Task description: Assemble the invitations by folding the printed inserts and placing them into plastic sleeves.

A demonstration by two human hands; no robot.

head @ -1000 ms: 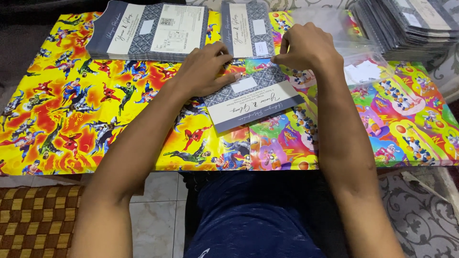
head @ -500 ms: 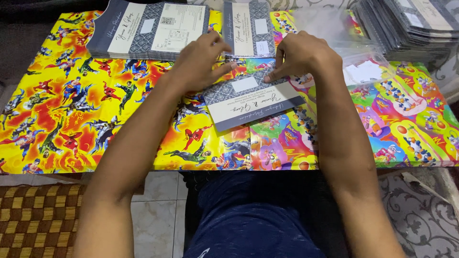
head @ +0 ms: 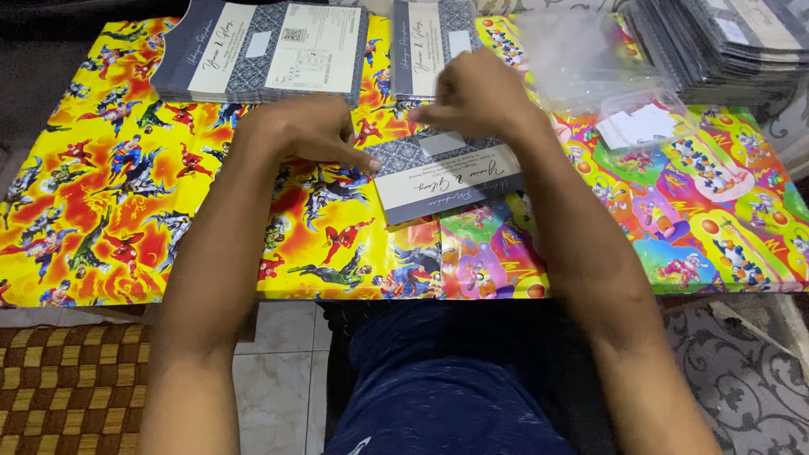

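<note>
Cartoon-print table cover (head: 126, 211) | your left hand (head: 295, 131) presses flat, right hand (head: 476, 97) pinches invitation card (head: 447, 177) | card may slide if pressing loosens.

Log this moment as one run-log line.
left hand: fingertips on card | right hand: pinching at card's top edge | card: flat on table cover
</note>
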